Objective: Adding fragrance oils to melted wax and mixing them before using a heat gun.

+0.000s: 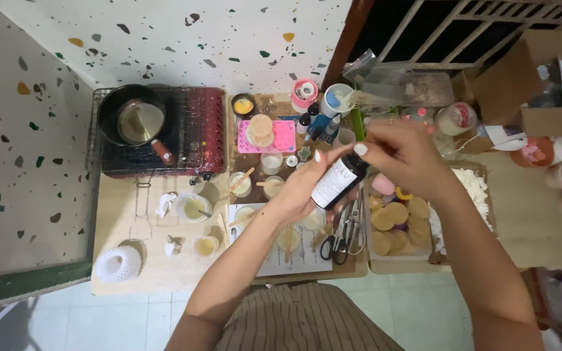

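Note:
My left hand [304, 188] grips a small dark bottle [339, 181] with a white label, held tilted above the low table. My right hand [401, 156] pinches the bottle's cap end from the upper right. Below the hands stand several small glass cups of pale yellow wax [240, 184] with wooden sticks in them, on a printed sheet [307, 257]. Scissors and pliers [341, 237] lie just under the bottle.
A portable stove [196, 130] with a dark pot [131, 117] sits at the left. A pink silicone mould [284, 136] holds round discs. A tray of tan discs [398, 224] and white flakes [473, 185] is at right. A white ribbed piece [118, 263] lies near the table's front-left corner.

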